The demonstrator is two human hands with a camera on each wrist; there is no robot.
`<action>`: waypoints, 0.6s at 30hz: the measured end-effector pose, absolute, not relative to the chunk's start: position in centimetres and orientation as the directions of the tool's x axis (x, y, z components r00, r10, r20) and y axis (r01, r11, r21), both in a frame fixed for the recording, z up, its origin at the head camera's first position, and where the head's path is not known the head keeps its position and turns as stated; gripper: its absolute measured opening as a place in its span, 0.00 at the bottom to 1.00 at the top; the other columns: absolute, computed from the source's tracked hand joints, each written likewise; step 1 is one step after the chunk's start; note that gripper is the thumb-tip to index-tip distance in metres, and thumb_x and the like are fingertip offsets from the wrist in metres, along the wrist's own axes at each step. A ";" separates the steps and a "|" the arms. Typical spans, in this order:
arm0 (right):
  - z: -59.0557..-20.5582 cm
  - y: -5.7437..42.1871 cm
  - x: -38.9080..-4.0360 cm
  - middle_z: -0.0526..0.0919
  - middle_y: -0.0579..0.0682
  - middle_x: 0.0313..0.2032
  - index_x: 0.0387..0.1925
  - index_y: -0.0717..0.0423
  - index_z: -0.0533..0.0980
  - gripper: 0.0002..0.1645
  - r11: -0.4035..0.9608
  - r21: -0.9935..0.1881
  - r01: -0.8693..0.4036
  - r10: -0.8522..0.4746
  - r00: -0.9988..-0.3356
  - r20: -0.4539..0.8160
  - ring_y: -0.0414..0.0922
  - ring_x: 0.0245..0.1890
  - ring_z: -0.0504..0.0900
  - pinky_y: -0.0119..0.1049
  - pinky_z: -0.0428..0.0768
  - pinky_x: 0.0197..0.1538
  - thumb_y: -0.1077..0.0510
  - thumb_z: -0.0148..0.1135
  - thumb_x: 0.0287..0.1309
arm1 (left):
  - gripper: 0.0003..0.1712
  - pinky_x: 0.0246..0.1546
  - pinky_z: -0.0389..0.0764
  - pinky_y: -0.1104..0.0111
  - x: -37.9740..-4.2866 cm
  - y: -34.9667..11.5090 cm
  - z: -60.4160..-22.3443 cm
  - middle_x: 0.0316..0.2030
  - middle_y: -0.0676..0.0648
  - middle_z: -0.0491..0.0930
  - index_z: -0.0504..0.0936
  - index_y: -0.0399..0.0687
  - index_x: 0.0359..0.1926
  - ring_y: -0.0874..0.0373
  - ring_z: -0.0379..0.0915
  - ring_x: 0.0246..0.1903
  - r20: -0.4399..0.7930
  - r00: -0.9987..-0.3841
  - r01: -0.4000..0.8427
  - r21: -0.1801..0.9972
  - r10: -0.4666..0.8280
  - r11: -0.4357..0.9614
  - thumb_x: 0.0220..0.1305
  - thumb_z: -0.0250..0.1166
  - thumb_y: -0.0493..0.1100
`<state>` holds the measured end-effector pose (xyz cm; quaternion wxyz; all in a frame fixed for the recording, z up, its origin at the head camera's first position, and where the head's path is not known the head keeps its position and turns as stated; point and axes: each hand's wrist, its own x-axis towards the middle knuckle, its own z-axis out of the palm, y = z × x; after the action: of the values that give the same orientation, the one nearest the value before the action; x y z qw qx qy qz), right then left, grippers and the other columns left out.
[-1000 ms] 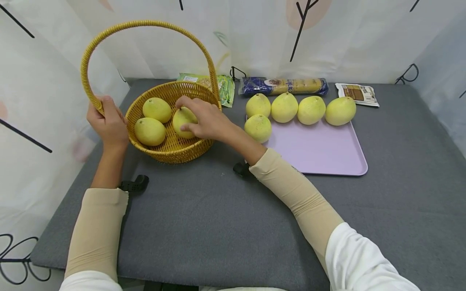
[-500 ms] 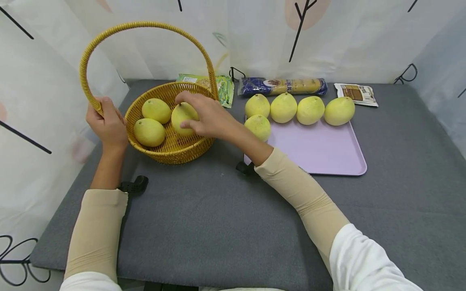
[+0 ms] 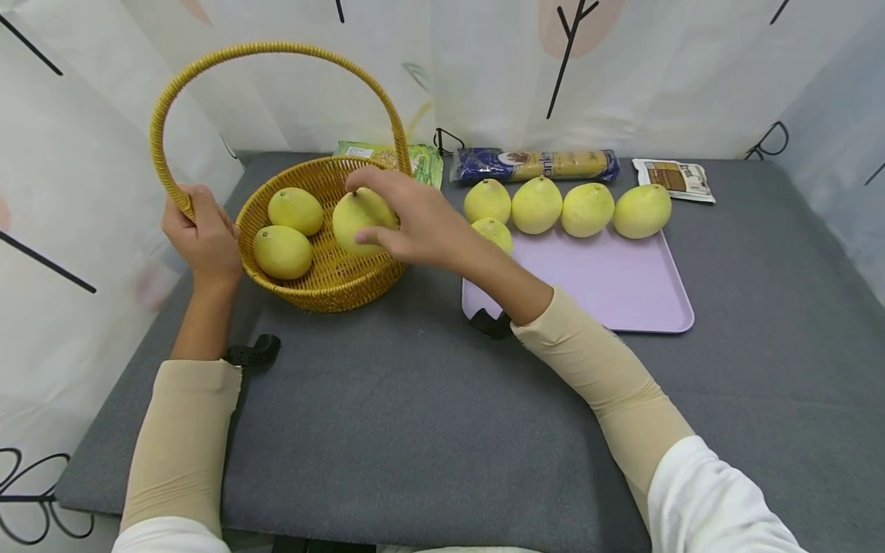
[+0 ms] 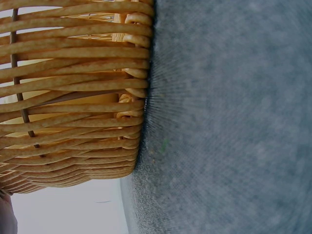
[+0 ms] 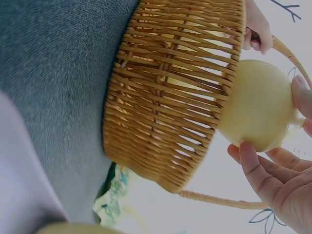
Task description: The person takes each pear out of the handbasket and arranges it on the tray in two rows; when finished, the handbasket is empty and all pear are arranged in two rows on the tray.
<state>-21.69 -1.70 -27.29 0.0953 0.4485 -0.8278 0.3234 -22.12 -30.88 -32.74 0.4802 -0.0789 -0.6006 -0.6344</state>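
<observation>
My left hand [image 3: 205,240] grips the yellow wicker basket [image 3: 332,299] where its tall arched handle [image 3: 276,48] meets the left side. In my right hand [image 3: 425,220] is a pale yellow pomelo [image 3: 359,221], held between thumb and fingertips at the basket's right rim. The right wrist view shows that pomelo [image 5: 261,105] sticking out past the rim, fingertips [image 5: 248,156] against its skin. Two more pomelos [image 3: 283,252] lie inside on the left. The left wrist view shows mostly the woven basket side [image 4: 73,112].
Right of the basket, a lilac tray [image 3: 594,292] bears several pomelos [image 3: 538,206] along its back and left edges. Behind stand a green packet [image 3: 429,165], a noodle pack [image 3: 539,164] and a brown-white sachet [image 3: 674,180]. Grey cloth [image 3: 387,430] covers the table; a curtain [image 3: 484,77] hangs behind.
My right hand has raised the pomelo from the basket's bottom and drawn it to the right, toward the rim. The left hand stays on the handle.
</observation>
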 end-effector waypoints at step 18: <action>-26.1 3.0 -19.7 0.75 0.47 0.61 0.61 0.56 0.72 0.31 0.329 -0.479 -0.814 -0.627 -0.568 0.534 0.41 0.47 0.73 0.33 0.77 0.40 0.53 0.73 0.60 | 0.19 0.11 0.59 0.77 -22.1 -31.0 -32.9 0.09 0.49 0.59 0.67 0.44 0.22 0.62 0.51 0.07 0.671 -0.533 0.685 0.700 -0.515 0.203 0.74 0.52 0.33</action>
<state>-19.68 3.03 -26.12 0.1271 0.4473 -0.8051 0.3682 -22.08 -31.04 -32.87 0.4783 -0.0693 -0.6107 -0.6273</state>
